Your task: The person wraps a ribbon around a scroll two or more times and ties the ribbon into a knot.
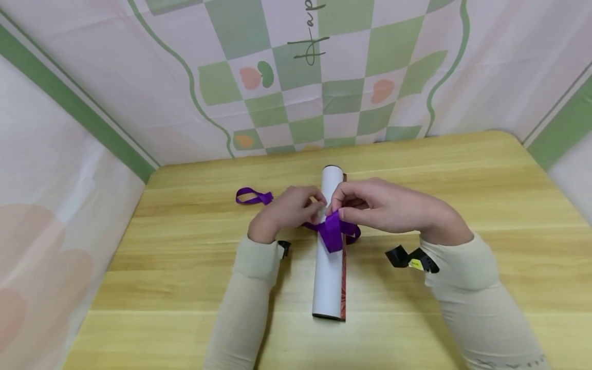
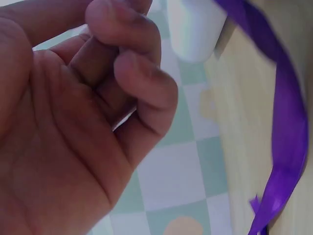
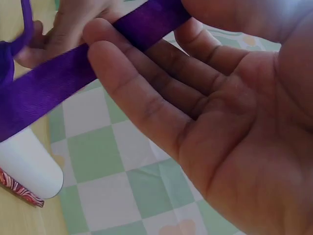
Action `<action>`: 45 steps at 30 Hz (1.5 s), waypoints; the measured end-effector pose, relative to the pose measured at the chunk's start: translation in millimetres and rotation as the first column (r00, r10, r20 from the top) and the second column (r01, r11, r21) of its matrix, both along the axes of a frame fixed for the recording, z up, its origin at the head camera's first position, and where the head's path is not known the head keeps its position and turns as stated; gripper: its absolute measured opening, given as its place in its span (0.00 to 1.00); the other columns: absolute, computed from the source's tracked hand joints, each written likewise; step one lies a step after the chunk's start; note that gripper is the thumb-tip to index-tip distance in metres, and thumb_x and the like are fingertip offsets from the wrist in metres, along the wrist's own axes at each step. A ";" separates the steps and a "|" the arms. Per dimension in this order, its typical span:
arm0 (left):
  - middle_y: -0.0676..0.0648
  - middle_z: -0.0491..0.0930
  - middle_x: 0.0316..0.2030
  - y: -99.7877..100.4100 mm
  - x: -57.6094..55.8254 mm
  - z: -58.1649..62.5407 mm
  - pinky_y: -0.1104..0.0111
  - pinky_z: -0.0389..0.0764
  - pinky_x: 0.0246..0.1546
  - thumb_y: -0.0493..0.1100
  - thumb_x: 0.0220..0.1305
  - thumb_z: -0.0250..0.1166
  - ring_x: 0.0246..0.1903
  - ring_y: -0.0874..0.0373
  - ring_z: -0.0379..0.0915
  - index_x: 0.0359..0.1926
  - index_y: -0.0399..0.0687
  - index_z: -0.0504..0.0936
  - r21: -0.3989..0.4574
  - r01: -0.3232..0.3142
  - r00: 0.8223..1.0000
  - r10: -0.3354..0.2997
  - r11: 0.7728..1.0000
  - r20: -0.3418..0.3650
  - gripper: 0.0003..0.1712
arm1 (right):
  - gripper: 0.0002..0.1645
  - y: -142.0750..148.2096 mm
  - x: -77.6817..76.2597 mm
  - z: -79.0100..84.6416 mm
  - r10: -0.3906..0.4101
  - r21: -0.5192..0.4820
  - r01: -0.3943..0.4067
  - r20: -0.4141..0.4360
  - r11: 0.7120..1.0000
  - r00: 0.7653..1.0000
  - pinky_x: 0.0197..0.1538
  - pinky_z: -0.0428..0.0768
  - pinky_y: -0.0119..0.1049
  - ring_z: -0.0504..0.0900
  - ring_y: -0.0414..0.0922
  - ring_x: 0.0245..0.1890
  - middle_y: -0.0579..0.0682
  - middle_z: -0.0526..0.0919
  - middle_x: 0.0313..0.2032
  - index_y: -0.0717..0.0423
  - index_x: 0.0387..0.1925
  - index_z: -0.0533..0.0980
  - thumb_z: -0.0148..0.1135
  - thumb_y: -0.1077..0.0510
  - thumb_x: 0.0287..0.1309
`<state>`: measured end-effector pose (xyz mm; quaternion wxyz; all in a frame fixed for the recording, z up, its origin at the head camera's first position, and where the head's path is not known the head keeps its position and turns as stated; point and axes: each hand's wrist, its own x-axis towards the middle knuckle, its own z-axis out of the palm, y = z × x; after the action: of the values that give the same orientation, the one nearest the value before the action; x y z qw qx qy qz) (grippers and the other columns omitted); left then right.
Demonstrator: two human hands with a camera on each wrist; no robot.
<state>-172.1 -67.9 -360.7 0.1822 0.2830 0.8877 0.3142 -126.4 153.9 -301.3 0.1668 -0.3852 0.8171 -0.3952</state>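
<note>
A white roll [image 1: 329,280] with dark ends and a red patterned strip along its right side lies lengthwise on the table. Purple ribbon [image 1: 332,234] goes around its middle, with a loop standing out on top. My right hand [image 1: 384,205] pinches the ribbon between thumb and forefinger; in the right wrist view the band [image 3: 44,88] stretches leftward from those fingers. Over the roll, close to the right fingertips, is my left hand [image 1: 289,208], its fingers bent. I cannot tell whether its fingertips hold ribbon. In the left wrist view a ribbon length [image 2: 289,122] hangs beside that hand.
On the wooden table [image 1: 185,288], a looped ribbon end [image 1: 250,196] lies left of the roll. Black wrist-worn devices sit at both cuffs, the right one [image 1: 411,259] bearing a yellow label. A green-and-white checked cloth [image 1: 300,103] stands behind the table.
</note>
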 end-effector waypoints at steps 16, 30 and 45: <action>0.52 0.74 0.24 17.4 3.6 -4.5 0.73 0.71 0.27 0.41 0.61 0.59 0.24 0.62 0.69 0.36 0.50 0.77 -0.177 0.083 0.990 -0.102 0.981 -0.101 0.02 | 0.08 0.1 1.1 -2.9 0.031 0.046 -0.030 -0.015 0.998 0.999 0.33 0.74 0.34 0.73 0.40 0.30 0.46 0.76 0.33 0.45 0.39 0.72 0.49 0.48 0.68; 0.55 0.78 0.24 4.2 2.3 12.6 0.72 0.67 0.20 0.49 0.69 0.53 0.18 0.66 0.63 0.40 0.48 0.78 0.341 -0.059 0.741 0.270 0.938 -0.615 0.12 | 0.16 9.2 -9.4 -1.4 -0.266 0.173 0.284 -0.120 0.943 0.957 0.32 0.78 0.38 0.80 0.41 0.32 0.46 0.82 0.41 0.51 0.48 0.76 0.53 0.48 0.66; 0.50 0.80 0.30 9.0 12.6 30.7 0.76 0.67 0.20 0.43 0.67 0.56 0.19 0.69 0.61 0.41 0.40 0.77 0.490 0.223 0.670 0.233 0.843 -0.705 0.10 | 0.07 -0.8 -20.2 -19.6 -0.227 0.147 0.267 -0.242 0.952 0.943 0.28 0.75 0.36 0.73 0.40 0.23 0.43 0.79 0.25 0.50 0.32 0.78 0.57 0.53 0.63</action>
<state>-159.5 -58.9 -330.1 -0.2825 0.4223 0.7587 0.4076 -146.6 153.1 -320.9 0.0572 -0.3045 0.9045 -0.2930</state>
